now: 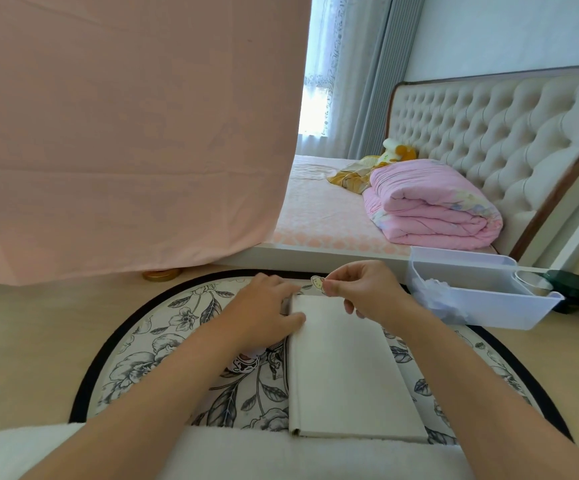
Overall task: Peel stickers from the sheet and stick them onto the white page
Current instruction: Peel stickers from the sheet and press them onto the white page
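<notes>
Above the far edge of the page, a small cartoon sticker [318, 282] is held in the air, pinched by its right side between the thumb and fingertips of the right hand [361, 292]. Whether its backing is off cannot be told. The white page [343, 368] lies flat below, bare, running from near the body away to the hands. The left hand [264, 310] lies on the page's left edge, fingers relaxed and fairly straight, thumb on the paper, likely steadying it. The likely trouble: the sticker hangs right over the far edge, so if lowered here it may overlap the rim or land crooked. Gripped at one side only, it could also curl, fold onto itself or cling to the fingers. If the left hand lifts early, the page may slide on the floral surface [163, 341]. A second sticker [244, 362] lies partly under the left forearm and could be dragged or creased. A pale plastic bin [489, 306] stands near the right wrist, and a wide sweep could knock it.
</notes>
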Available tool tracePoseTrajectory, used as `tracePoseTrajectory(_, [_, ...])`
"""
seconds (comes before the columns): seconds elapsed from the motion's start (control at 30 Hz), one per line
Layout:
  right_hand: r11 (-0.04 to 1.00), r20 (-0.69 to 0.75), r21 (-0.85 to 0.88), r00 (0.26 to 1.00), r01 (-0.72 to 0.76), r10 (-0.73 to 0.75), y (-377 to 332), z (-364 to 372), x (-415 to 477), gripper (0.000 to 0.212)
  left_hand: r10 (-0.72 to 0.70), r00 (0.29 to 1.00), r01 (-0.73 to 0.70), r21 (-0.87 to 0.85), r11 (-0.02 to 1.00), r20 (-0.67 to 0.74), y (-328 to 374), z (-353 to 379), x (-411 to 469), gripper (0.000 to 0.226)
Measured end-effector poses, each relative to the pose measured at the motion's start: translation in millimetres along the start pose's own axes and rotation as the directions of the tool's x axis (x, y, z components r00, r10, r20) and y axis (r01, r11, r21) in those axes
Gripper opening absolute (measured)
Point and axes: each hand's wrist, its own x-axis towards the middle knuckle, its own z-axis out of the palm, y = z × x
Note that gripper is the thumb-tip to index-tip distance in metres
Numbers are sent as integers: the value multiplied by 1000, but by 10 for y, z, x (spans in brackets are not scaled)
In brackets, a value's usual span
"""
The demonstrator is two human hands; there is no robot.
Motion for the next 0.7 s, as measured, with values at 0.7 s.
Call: tracePoseTrajectory(0.7, [840, 384, -542, 889, -2, 249, -142, 188, 478, 23, 19, 997, -25, -88, 996, -69, -155, 166, 110, 47])
